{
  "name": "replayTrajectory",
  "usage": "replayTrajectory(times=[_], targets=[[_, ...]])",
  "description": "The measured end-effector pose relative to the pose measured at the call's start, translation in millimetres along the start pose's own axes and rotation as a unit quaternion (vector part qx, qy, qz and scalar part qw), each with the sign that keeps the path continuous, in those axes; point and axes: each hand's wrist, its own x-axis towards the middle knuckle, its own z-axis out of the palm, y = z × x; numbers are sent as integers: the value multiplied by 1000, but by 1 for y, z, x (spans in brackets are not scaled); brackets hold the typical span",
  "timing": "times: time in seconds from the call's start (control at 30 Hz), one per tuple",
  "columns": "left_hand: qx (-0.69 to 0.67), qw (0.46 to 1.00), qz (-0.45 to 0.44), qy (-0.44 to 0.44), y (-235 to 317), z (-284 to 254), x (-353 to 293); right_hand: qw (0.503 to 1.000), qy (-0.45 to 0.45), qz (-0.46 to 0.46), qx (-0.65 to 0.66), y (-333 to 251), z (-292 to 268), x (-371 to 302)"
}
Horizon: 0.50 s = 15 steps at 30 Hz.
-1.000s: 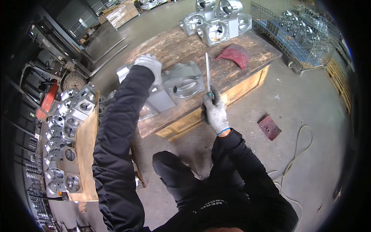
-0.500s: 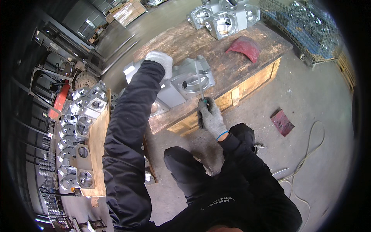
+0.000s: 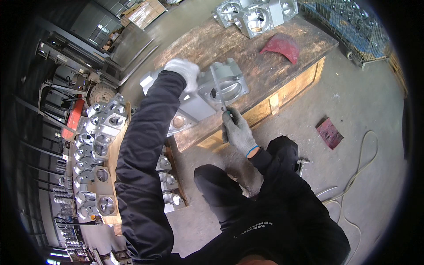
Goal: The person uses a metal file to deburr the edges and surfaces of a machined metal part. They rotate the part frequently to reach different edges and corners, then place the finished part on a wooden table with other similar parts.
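Note:
A silver-grey metal casting with a large round bore lies on the wooden bench. My left hand, in a white glove, is closed over its upper left part; the fingertips are partly hidden. In a grey glove, my right hand is closed around the handle of a file at the bench's near edge. The file's long narrow blade points away from me and lies across the bore's opening, left of its middle. Whether the blade touches the rim I cannot tell.
On the bench lie a curved red pad and several more castings at the back. Castings fill a pallet at left. A red sheet and a pale hose lie on the floor. A wire cage stands far right.
The file and my right hand have shifted slightly left across the bore, and the blade leans further left. My left hand stays on the casting. The whole view has moved a little.

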Motion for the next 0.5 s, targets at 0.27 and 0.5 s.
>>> replayTrajectory(times=[0.27,0.5], targets=[[-152,879,-48,449,-77,31,-53,990,-115,33,72,0,29,32],[-539,708,-179,419,-77,93,-48,940,-72,159,291,-20,78,48]])
